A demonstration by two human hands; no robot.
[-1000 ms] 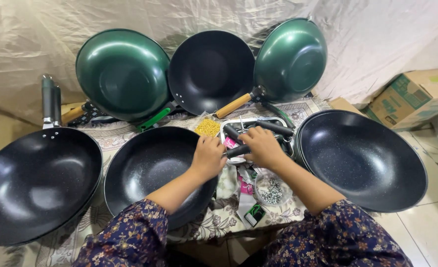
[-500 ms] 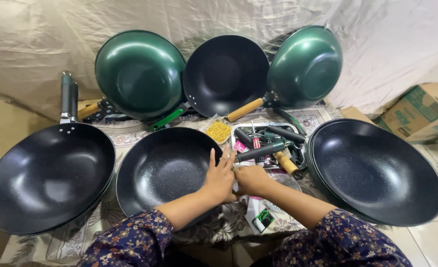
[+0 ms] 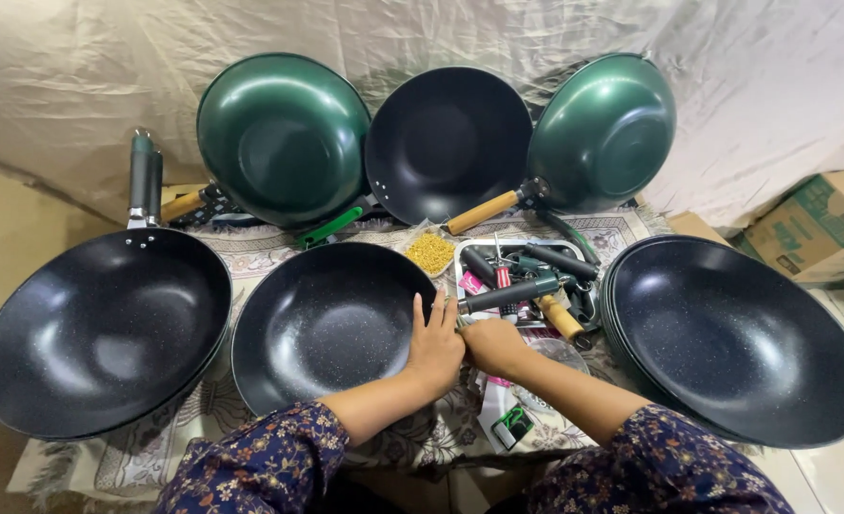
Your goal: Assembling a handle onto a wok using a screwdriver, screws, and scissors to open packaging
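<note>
My left hand (image 3: 434,347) lies against the right rim of the middle black wok (image 3: 327,324), fingers straight and together, steadying it. Right beside it, my right hand (image 3: 493,345) is closed around the near end of a dark grey handle (image 3: 512,292) that points up and right from the wok's rim. The two hands touch each other. Just behind them stands a metal tray (image 3: 517,244) with several more handles and tools, and a wooden-tipped handle (image 3: 560,317) lies at its front edge.
A black wok with a handle (image 3: 98,333) lies at left and stacked black woks (image 3: 736,343) at right. Two green woks (image 3: 284,138) (image 3: 603,133) and a black one (image 3: 450,143) lean on the draped back wall. A bag of small yellow pieces (image 3: 429,252), packets (image 3: 503,424) and a cardboard box (image 3: 812,228) are nearby.
Both hands have come back from the tray toward me, to the middle wok's right rim, bringing the grey handle along. The view has tilted slightly downward.
</note>
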